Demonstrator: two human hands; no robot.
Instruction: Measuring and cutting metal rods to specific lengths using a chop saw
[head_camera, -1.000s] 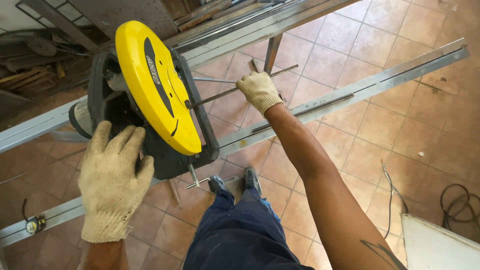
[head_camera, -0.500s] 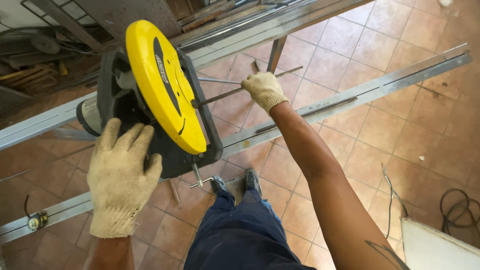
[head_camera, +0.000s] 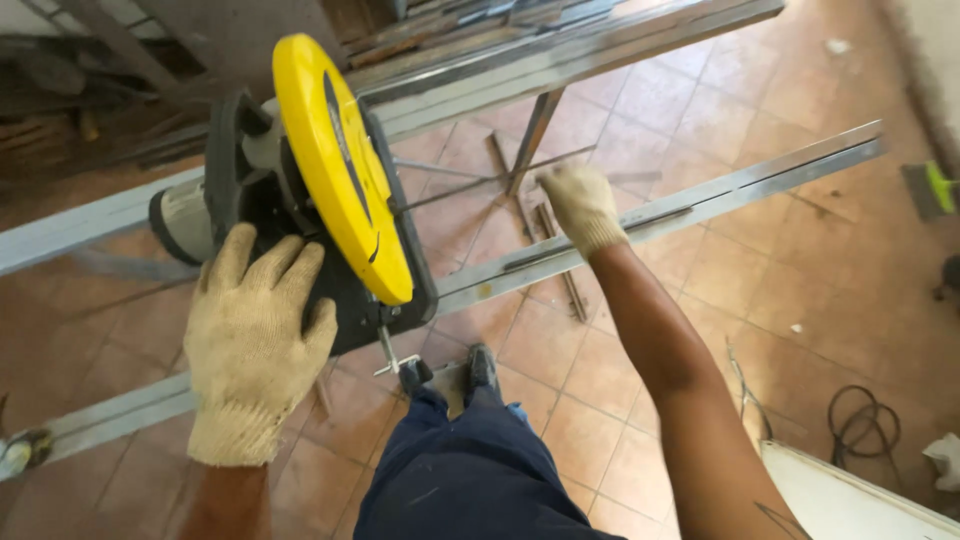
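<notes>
You stand on a floor (head_camera: 800, 270) of reddish-brown tiles; your dark shoes (head_camera: 450, 372) rest on it just below the saw; short metal offcuts (head_camera: 560, 255) lie on the tiles under the long rail; a coiled dark cable (head_camera: 865, 420) lies at the right, near a pale board (head_camera: 850, 500); a small white scrap (head_camera: 837, 46) lies far off.

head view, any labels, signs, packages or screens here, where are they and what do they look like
Label: a long, narrow dark sticker running along the yellow blade guard of the chop saw, above the gloved left hand.
No packages, signs or screens in view.
</notes>
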